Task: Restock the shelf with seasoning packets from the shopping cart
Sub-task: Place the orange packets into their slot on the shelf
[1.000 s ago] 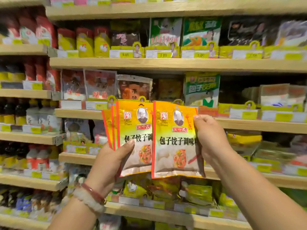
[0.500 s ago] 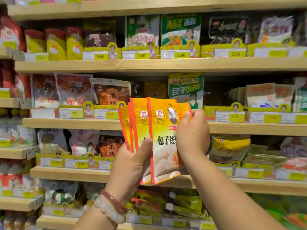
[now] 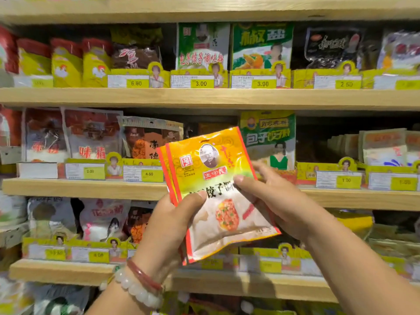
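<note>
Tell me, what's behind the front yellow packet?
More packets: red and yellow edges peek out left of the front packet, held by the left hand and right hand. Their number and fronts are covered.

A stack of yellow-orange seasoning packets with red edges, a portrait and a dumpling picture is held tilted in front of the wooden shelf, edges fanned slightly at left.
</note>
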